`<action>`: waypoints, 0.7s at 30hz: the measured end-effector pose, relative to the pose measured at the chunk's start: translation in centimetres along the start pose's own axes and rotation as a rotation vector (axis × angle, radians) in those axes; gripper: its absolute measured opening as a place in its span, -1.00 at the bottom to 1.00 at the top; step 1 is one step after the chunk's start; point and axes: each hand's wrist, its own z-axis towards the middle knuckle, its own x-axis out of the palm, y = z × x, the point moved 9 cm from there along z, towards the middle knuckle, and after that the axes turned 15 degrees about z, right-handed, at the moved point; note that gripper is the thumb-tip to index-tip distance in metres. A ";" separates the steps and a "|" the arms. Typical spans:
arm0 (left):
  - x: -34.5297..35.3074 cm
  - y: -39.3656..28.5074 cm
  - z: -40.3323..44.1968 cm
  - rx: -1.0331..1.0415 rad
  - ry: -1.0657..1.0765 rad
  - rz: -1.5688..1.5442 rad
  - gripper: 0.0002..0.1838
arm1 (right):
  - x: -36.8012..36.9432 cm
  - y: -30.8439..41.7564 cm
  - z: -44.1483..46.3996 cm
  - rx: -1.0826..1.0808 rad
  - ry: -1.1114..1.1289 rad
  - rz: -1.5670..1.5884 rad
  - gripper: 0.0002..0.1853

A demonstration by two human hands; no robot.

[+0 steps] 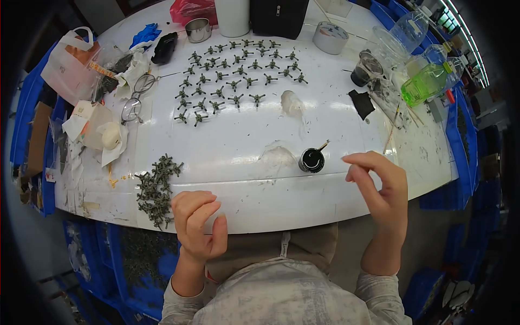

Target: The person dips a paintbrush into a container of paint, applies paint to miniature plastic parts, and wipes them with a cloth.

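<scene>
My left hand (pixel 197 225) hovers at the table's front edge, fingers loosely curled and thumb apart, with nothing visible in it. Just left of it lies a heap of small dark green branched parts (pixel 156 189). On the right, my right hand (pixel 382 187) is raised with its thumb and forefinger apart, and I see nothing between them. A small pot of black liquid (pixel 311 161) stands left of its fingertips, with a thin stick (pixel 324 145) leaning out over the rim. Farther back, several similar branched parts (pixel 234 84) stand spaced out in rows.
Eyeglasses (pixel 138 97), a wrapped bun (pixel 110 136) and a plastic bag (pixel 70 67) lie on the left. A tape roll (pixel 330 38) and metal cup (pixel 198 30) stand at the back. Bottles with green liquid (pixel 425 86), a dark cup (pixel 366 69) and black cloth (pixel 361 104) are right.
</scene>
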 end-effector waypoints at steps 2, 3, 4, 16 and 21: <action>0.2 0.3 -0.1 -0.018 0.014 -0.020 -0.69 | -5.4 -4.2 0.2 0.183 -0.177 -0.060 -0.84; 0.2 0.5 -0.1 -0.028 0.024 -0.029 -0.70 | -8.0 -5.7 0.2 0.253 -0.273 -0.187 -0.83; 0.3 0.5 -0.2 -0.030 0.028 -0.034 -0.70 | -10.2 -6.8 0.2 0.323 -0.368 -0.314 -0.83; 0.5 0.6 -0.3 -0.066 0.079 -0.021 -0.77 | -16.0 -14.0 0.0 0.400 -0.438 -0.311 -0.73; 0.7 0.9 -0.4 -0.095 0.079 -0.039 -0.79 | -14.4 -11.4 0.7 0.223 -0.421 0.538 -0.71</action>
